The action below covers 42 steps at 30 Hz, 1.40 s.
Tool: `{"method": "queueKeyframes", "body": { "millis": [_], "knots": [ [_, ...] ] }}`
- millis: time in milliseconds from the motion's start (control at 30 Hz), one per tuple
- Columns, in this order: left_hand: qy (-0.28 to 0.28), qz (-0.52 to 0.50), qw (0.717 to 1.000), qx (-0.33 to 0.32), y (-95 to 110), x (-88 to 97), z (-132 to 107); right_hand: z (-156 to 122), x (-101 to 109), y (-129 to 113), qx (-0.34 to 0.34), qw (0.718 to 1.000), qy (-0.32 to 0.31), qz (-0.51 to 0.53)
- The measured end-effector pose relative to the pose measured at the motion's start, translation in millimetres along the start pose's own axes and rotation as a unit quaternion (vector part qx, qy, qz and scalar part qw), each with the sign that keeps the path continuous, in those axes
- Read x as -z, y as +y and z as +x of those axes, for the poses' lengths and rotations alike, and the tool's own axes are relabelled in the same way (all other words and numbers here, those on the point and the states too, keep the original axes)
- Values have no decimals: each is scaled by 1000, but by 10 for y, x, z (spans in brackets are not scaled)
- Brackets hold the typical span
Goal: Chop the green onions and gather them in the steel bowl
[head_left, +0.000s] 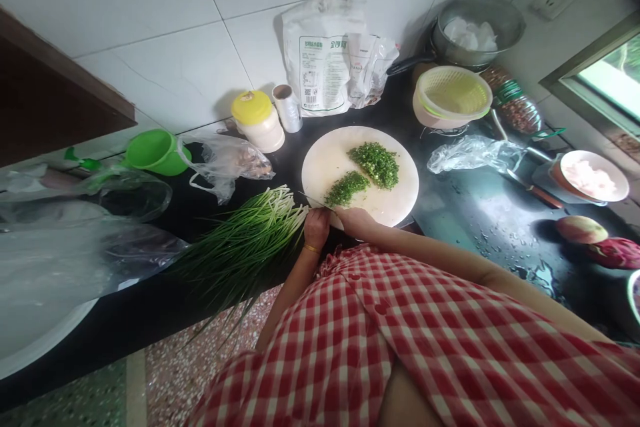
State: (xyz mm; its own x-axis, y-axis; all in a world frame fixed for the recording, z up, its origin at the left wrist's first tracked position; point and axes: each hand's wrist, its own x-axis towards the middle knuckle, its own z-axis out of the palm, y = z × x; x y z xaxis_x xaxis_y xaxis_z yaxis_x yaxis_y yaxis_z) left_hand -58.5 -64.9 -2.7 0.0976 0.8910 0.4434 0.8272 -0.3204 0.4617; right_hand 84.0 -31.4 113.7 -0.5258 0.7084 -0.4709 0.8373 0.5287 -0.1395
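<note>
My left hand (317,227) is closed on a bunch of long green chives (245,243) whose white ends reach the edge of a round white cutting board (390,197). My right hand (354,220) grips a knife (314,200) at the board's near edge, the blade lying toward the chive ends. Two heaps of chopped chives (375,163) lie on the board. A gold bangle sits on my left wrist.
On the dark wet counter (475,213) stand a green cup (155,150), a yellow-lidded jar (257,120), plastic bags (225,160), a white packet (320,60), a strainer bowl (453,97), a lidded pan (475,30) and a bowl (590,177). Fruit (583,230) lies right.
</note>
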Motion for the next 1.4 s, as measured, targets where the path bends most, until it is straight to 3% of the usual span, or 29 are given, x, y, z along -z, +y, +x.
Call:
{"method": "queueKeyframes", "body": {
  "millis": [333, 933, 1167, 1400],
  "knots": [
    [-5, -12, 1000, 8, -21, -9, -57, -66, -41, 29, 35, 999, 8, 2],
    [22, 28, 998, 44, -6, 27, -58, -123, 41, 82, 19, 999, -14, -21],
    [27, 3, 997, 72, 19, 27, -110, -99, -65, 88, 25, 1000, -10, -14],
    [89, -23, 988, 124, 11, 182, -100, -34, 59, 208, -8, 1000, 8, -15]
  ]
}}
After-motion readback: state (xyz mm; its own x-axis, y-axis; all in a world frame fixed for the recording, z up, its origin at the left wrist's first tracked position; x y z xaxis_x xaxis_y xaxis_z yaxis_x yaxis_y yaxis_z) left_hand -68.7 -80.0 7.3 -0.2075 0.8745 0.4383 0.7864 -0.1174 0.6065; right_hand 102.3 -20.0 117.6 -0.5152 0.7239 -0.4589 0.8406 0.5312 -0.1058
